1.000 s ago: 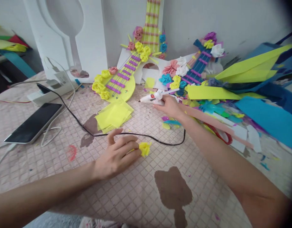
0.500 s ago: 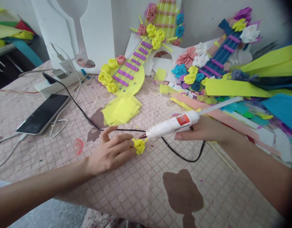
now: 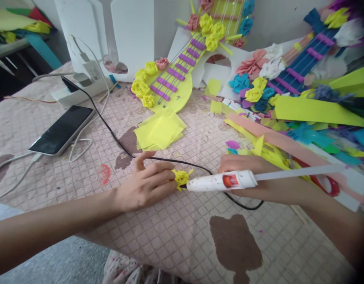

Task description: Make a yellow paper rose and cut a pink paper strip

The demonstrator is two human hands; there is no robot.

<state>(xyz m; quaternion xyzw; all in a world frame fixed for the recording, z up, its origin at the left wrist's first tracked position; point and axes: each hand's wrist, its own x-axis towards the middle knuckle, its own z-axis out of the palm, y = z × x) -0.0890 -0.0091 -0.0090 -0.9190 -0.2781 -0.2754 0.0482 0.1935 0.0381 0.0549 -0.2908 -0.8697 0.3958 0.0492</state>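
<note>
two hands, one job. left hand point(image 3: 146, 187) pinches a small yellow paper flower point(image 3: 181, 177) on the table point(image 3: 176, 236), fingers closed on it. right hand point(image 3: 259, 177), wrapped round a white glue gun point(image 3: 223, 182), has brought it from the paper pile point(image 3: 312, 112); nozzle now meets the flower, so gluing looks to be starting.

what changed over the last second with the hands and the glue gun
The right hand carried the glue gun back from near the yellow paper guitar until its nozzle met the yellow paper flower. The left hand stayed pinching that flower on the cloth.
</note>
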